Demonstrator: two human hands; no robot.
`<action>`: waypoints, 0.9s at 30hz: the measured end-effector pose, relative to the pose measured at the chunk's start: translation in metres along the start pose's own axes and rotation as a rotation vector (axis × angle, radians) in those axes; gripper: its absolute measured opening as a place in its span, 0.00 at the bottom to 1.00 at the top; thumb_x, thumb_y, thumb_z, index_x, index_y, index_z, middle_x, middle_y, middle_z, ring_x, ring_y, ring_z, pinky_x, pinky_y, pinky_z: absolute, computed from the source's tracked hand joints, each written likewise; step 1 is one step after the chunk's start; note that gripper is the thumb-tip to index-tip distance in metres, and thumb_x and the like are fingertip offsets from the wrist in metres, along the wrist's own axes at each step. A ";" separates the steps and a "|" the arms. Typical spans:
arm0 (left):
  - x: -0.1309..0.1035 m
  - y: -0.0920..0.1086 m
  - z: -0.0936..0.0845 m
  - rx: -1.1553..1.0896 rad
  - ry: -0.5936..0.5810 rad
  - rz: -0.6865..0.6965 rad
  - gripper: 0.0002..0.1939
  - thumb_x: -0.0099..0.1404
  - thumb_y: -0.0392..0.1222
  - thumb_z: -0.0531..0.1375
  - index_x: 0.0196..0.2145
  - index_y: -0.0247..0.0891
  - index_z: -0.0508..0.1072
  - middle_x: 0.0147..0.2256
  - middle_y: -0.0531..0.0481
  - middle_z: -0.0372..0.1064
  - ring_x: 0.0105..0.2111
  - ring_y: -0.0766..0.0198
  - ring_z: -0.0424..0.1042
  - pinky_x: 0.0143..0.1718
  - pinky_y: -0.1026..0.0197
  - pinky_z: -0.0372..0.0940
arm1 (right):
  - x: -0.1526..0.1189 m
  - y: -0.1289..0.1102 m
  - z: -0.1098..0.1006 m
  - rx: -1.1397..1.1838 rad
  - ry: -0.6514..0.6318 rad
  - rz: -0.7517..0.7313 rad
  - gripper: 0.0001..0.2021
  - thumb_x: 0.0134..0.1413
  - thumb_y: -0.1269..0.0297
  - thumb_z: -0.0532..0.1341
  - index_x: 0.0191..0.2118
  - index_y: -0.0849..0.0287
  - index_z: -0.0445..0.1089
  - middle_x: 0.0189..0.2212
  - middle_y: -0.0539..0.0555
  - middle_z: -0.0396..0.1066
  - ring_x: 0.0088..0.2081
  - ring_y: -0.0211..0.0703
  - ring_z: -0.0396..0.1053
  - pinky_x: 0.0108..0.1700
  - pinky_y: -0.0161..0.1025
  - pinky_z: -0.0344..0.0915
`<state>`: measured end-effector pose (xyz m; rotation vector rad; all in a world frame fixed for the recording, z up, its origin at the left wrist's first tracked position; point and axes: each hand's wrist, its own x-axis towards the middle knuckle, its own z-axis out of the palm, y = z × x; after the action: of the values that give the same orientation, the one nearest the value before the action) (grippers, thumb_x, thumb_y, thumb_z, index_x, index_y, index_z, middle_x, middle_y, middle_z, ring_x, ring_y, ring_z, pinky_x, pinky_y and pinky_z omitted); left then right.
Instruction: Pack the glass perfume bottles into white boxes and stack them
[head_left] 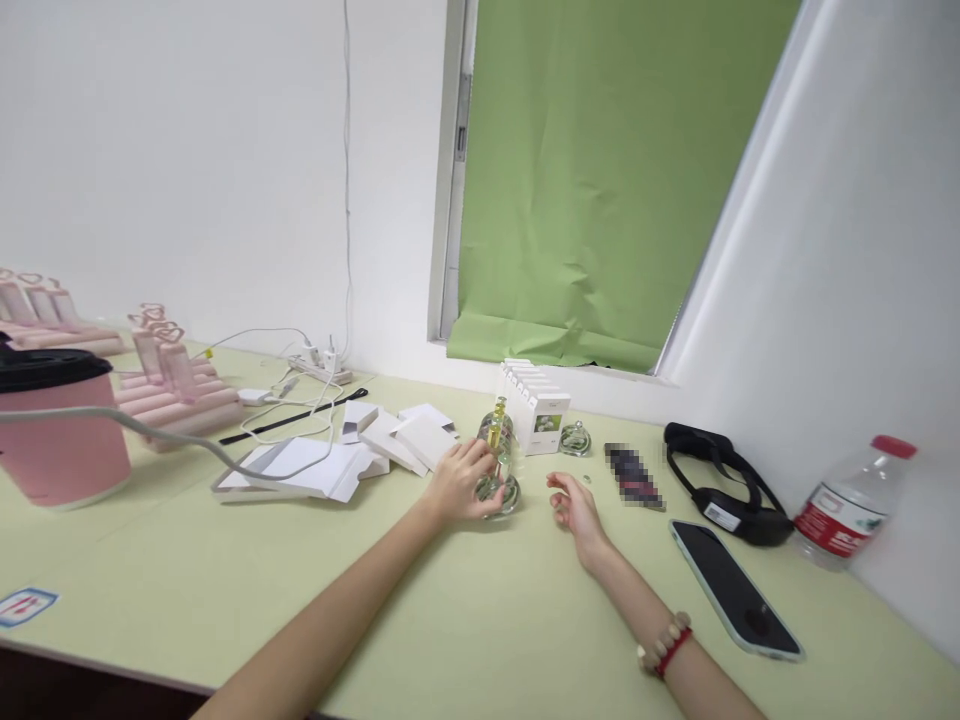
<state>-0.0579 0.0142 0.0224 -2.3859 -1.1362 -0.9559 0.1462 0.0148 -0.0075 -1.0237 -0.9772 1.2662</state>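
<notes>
My left hand [463, 484] is closed around the near side of a clear round glass piece [511, 496] on the table, thumb in front and fingers behind. Just beyond it are more clear glass pieces with yellow parts [496, 428], lined up in a row and partly covered by my fingers. My right hand [576, 512] hovers to the right of the glass, apart from it, with loosely bent fingers and nothing visible in them. Behind the hands, several white boxes [545, 425] with a green picture stand in a row. Another round glass piece [575, 440] sits at their right.
White opened cartons [315, 468] lie left of my hands. Farther left are pink rolls [184, 405] with heart-topped pieces, a pink cup [64, 440] and cables. On the right lie a phone [735, 588], a black headband device [724, 490] and a plastic bottle [851, 510].
</notes>
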 end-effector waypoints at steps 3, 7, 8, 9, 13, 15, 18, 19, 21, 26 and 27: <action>0.000 -0.008 0.004 0.019 0.063 -0.109 0.14 0.55 0.46 0.55 0.38 0.39 0.65 0.39 0.44 0.65 0.41 0.56 0.63 0.42 0.55 0.58 | -0.001 0.000 0.001 -0.027 0.009 -0.009 0.10 0.39 0.58 0.59 0.28 0.58 0.69 0.32 0.52 0.67 0.22 0.32 0.58 0.17 0.30 0.47; -0.002 -0.016 0.019 0.028 0.127 -0.281 0.29 0.57 0.55 0.54 0.52 0.37 0.56 0.48 0.41 0.60 0.48 0.54 0.61 0.47 0.53 0.57 | -0.003 -0.001 0.002 -0.037 0.041 0.005 0.11 0.38 0.57 0.60 0.28 0.59 0.69 0.30 0.49 0.66 0.21 0.29 0.57 0.17 0.28 0.46; -0.003 -0.018 0.023 0.031 0.127 -0.328 0.32 0.56 0.57 0.55 0.53 0.37 0.55 0.49 0.40 0.60 0.48 0.53 0.61 0.47 0.52 0.56 | -0.003 -0.001 0.002 -0.037 0.045 0.008 0.12 0.37 0.57 0.60 0.29 0.59 0.69 0.30 0.49 0.66 0.21 0.29 0.57 0.17 0.28 0.46; -0.004 -0.020 0.027 0.033 0.119 -0.365 0.34 0.56 0.59 0.55 0.54 0.37 0.54 0.50 0.40 0.59 0.49 0.52 0.60 0.48 0.52 0.56 | -0.003 -0.001 0.002 -0.037 0.047 0.009 0.12 0.37 0.57 0.60 0.29 0.60 0.69 0.30 0.49 0.66 0.21 0.28 0.57 0.18 0.27 0.46; -0.008 -0.027 0.037 0.042 0.044 -0.411 0.42 0.51 0.65 0.57 0.56 0.38 0.52 0.52 0.39 0.58 0.52 0.49 0.58 0.50 0.50 0.53 | -0.002 -0.001 0.002 -0.042 0.034 0.004 0.13 0.36 0.57 0.61 0.29 0.61 0.69 0.29 0.49 0.65 0.21 0.28 0.56 0.18 0.27 0.45; -0.009 -0.029 0.039 0.052 0.026 -0.423 0.45 0.50 0.65 0.57 0.58 0.37 0.49 0.53 0.38 0.57 0.53 0.49 0.58 0.51 0.50 0.52 | -0.001 0.000 0.001 -0.051 0.026 0.002 0.13 0.37 0.57 0.61 0.29 0.60 0.69 0.29 0.49 0.64 0.21 0.28 0.56 0.18 0.26 0.45; -0.010 -0.029 0.042 0.077 0.028 -0.448 0.47 0.51 0.65 0.57 0.59 0.35 0.47 0.53 0.37 0.57 0.53 0.49 0.57 0.52 0.50 0.51 | 0.000 0.002 0.000 -0.079 0.016 0.000 0.13 0.37 0.56 0.60 0.29 0.61 0.69 0.29 0.50 0.64 0.21 0.28 0.56 0.18 0.26 0.45; -0.010 -0.028 0.042 0.089 0.027 -0.450 0.46 0.51 0.65 0.57 0.59 0.35 0.47 0.53 0.36 0.57 0.54 0.49 0.57 0.52 0.50 0.50 | 0.000 0.002 0.000 -0.094 0.011 -0.001 0.14 0.37 0.56 0.60 0.29 0.61 0.69 0.29 0.50 0.64 0.21 0.28 0.56 0.18 0.26 0.45; -0.009 -0.025 0.041 0.113 0.020 -0.452 0.45 0.51 0.64 0.57 0.59 0.35 0.49 0.53 0.36 0.57 0.54 0.49 0.56 0.53 0.50 0.49 | 0.001 0.003 -0.001 -0.132 -0.008 -0.007 0.14 0.37 0.55 0.60 0.29 0.61 0.69 0.28 0.49 0.63 0.20 0.28 0.55 0.17 0.26 0.44; -0.006 -0.020 0.040 0.130 0.018 -0.488 0.43 0.52 0.61 0.59 0.57 0.34 0.52 0.53 0.35 0.57 0.54 0.48 0.56 0.53 0.50 0.50 | 0.001 0.005 0.000 -0.280 -0.068 -0.069 0.15 0.40 0.53 0.58 0.28 0.61 0.70 0.25 0.49 0.63 0.19 0.30 0.54 0.17 0.28 0.46; -0.006 -0.019 0.041 0.116 0.022 -0.492 0.42 0.52 0.60 0.59 0.57 0.34 0.53 0.53 0.36 0.58 0.54 0.49 0.57 0.52 0.50 0.51 | 0.001 0.006 0.000 -0.328 -0.073 -0.104 0.15 0.41 0.53 0.57 0.28 0.61 0.70 0.25 0.49 0.64 0.19 0.31 0.55 0.18 0.29 0.48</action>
<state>-0.0582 0.0450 -0.0112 -2.0346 -1.7646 -1.0196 0.1450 0.0163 -0.0133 -1.1664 -1.3083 1.0849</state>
